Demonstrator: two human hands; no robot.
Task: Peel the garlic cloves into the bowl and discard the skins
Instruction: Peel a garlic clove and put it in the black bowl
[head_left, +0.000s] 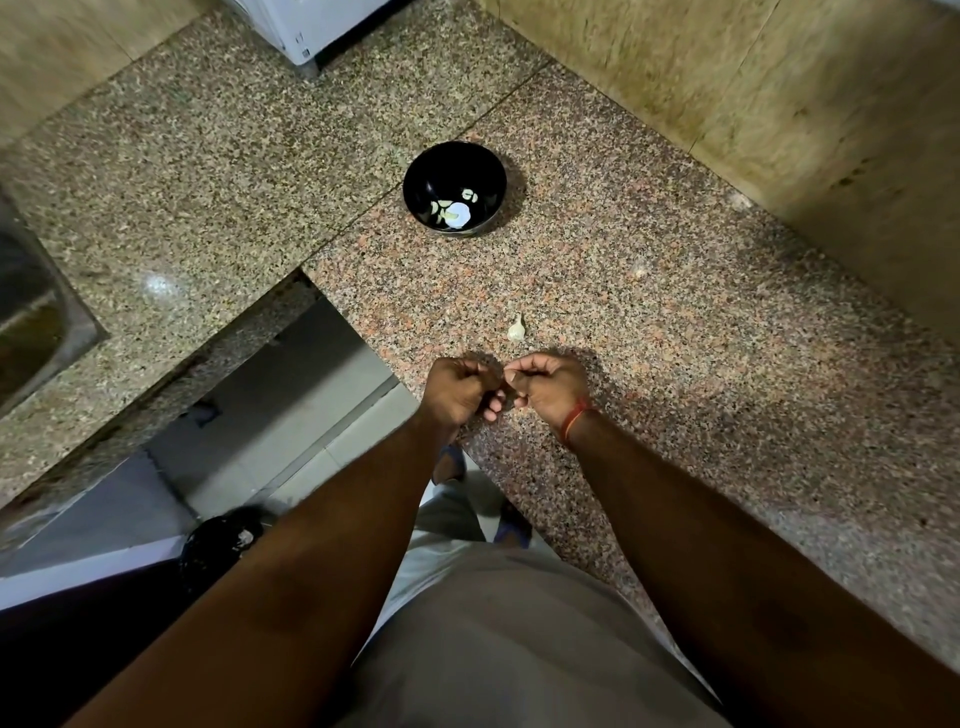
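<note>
Both hands are close together over the near edge of the granite tabletop, fingers curled, fingertips nearly meeting. Left hand: grip curled tight. Right hand: grip curled, thumb and forefinger pinched together at the point facing the left hand. Whatever sits between them is hidden by the fingers, so I can't tell if it's a clove or skin. A red thread band sits on the right wrist.

An unpeeled garlic clove lies on the tabletop just beyond the hands, not touched by either. Two small pale bits lie further right: one mid-slab, one near the wall; too small to tell skin from clove.

The black bowl stands upright well beyond the hands, near the slab seam. Peeled cloves lie in its bottom, a few pale pieces.

The sink edge is at far left. A white appliance corner is at the top. A dark bin with some pale scraps stands on the floor below the tabletop's cutout, left of the person's legs.
</note>
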